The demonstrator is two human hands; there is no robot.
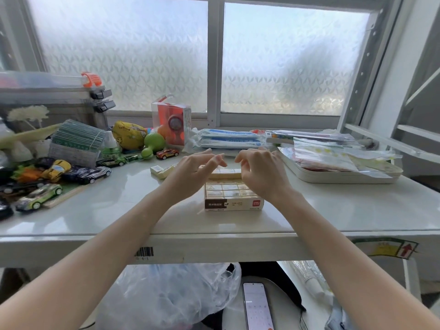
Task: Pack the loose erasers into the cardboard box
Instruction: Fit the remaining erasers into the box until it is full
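A cardboard box (234,195) stands mid-table (107,210); its front carries a red "deli" logo, and the other print is too small to read. Rows of wrapped erasers (226,186) fill it. The left hand (195,169) and right hand (259,170) hover over its far edge, fingers loosely bent, gripping nothing. Two loose erasers (160,171) lie just left of the left hand.
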